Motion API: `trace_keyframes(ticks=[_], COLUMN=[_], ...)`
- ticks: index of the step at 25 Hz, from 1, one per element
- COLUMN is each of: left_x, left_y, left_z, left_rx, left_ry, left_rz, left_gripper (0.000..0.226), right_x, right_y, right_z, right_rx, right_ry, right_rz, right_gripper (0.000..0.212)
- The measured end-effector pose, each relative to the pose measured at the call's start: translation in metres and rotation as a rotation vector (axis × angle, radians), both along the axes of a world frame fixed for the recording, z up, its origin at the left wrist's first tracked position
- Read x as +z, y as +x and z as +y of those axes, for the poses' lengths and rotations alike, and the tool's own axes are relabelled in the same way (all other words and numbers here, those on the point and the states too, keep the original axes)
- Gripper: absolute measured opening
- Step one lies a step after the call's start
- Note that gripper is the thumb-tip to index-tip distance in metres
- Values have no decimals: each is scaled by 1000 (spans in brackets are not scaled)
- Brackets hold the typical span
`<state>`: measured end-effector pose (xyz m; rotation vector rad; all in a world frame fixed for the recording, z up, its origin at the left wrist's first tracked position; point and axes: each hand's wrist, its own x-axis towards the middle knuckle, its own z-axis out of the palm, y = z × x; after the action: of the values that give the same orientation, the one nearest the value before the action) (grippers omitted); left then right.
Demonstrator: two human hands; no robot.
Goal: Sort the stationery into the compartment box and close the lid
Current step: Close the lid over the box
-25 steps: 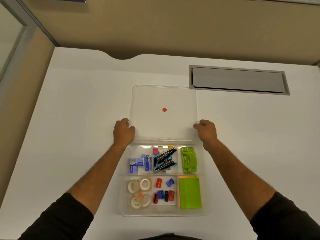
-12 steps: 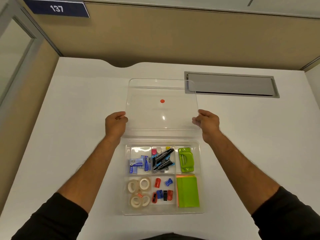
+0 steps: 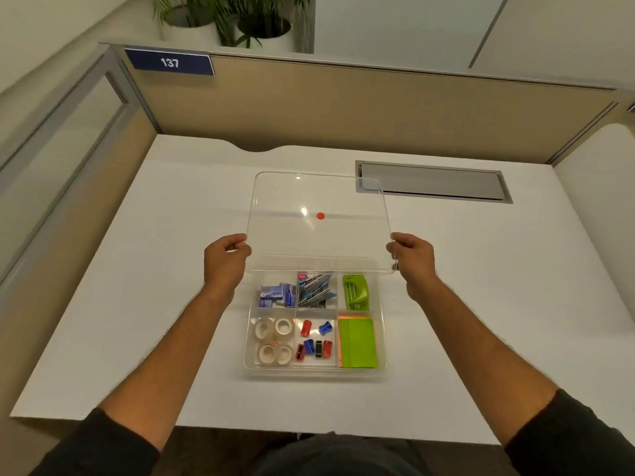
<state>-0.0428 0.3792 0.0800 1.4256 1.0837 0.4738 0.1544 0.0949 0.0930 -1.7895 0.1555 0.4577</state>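
Lid [image 3: 319, 201] of clear plastic, marked by a small red dot, is held in the air just beyond the far edge of the compartment box [image 3: 314, 371], its near edge overlapping the box's far row. It is gripped at its two near side edges: the left hand [image 3: 225, 261] is clamped on the left edge, the right hand [image 3: 410, 257] on the right edge. Its long axis appears to run away from the person, and both hands lie equally near. To seat it, the lid would have to be drawn back over the box and lowered. All six compartments are seen filled. The box rests on a white worktop [image 3: 137, 304], with a grey cable hatch [image 3: 433, 182] beyond the lid and partition panels behind.
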Motion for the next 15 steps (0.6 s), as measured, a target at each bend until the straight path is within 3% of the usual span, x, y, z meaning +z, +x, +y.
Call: trace_keyframes(ticks=[8, 15], left_x=[-12, -38], left_y=[-90, -143], left_z=[-68, -106], left_rx=[51, -35], left_ry=[-29, -38], left_rz=[54, 158], left_gripper=[31, 34], right_x=[-23, -54], right_y=[-79, -144], right_z=[-66, -112], right_rx=[123, 186], right_ry=[-81, -173], right_rz=[35, 61], right_gripper=[37, 41])
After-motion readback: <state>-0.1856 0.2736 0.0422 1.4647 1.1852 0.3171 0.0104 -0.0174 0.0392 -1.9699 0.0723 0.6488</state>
